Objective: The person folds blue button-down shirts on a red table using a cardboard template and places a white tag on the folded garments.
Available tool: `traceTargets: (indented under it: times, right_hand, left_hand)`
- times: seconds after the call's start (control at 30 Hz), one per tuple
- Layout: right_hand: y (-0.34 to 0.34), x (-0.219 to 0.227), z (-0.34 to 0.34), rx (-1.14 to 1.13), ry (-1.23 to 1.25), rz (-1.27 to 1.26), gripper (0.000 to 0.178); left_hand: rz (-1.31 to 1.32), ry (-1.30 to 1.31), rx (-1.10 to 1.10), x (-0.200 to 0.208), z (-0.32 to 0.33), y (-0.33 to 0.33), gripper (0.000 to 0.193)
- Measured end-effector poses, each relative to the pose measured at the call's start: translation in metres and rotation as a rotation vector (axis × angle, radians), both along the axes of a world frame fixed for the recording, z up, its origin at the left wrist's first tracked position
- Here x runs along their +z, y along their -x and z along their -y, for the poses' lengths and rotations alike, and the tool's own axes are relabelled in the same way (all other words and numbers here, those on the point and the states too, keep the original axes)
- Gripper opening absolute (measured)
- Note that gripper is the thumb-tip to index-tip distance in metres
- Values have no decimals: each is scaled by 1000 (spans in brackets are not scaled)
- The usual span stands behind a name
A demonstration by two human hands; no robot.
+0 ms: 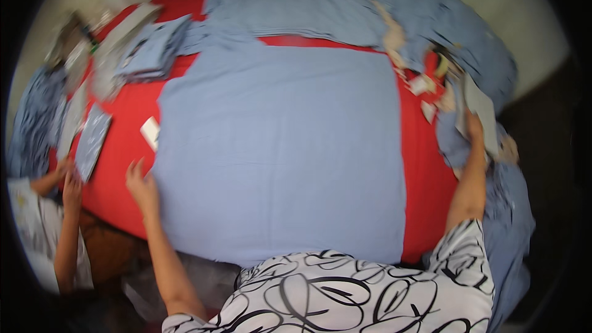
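Observation:
A large light-blue garment [283,148] lies spread flat on the red cloth in front of me. My left hand [143,186] is beside its left edge, fingers apart and holding nothing. My right arm reaches out to the far right, where my right hand [473,126] grips the near part of a flat white card [481,111]. That card rests among blue cloth, and its fingertips' exact hold is slightly blurred. A small white slip [150,132] sticks out by the garment's left edge.
At left, a co-worker's hands [71,188] hold a plastic-wrapped folded blue shirt [94,139]. Folded blue shirts [151,52] and clear bags lie beyond. More blue garments [290,9] line the far side of the red-covered table [422,197]; blue cloth [505,209] piles up at right.

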State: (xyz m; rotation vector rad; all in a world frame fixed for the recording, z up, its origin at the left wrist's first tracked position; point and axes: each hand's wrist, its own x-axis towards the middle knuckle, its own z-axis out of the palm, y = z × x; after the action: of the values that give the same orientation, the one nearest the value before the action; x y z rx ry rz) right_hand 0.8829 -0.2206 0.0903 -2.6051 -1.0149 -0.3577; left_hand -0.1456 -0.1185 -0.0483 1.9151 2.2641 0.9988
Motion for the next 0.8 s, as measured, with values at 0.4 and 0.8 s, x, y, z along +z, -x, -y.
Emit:
traceTargets:
  times: [0.4, 0.8]
  right_hand:
    - [144, 62, -58, 116, 84, 177, 36]
    - [608, 57, -185, 1493, 15, -1039, 51]
  left_hand:
    - [-178, 133, 29, 17, 30, -36, 62]
    - [43, 33, 324, 13, 46, -2, 29]
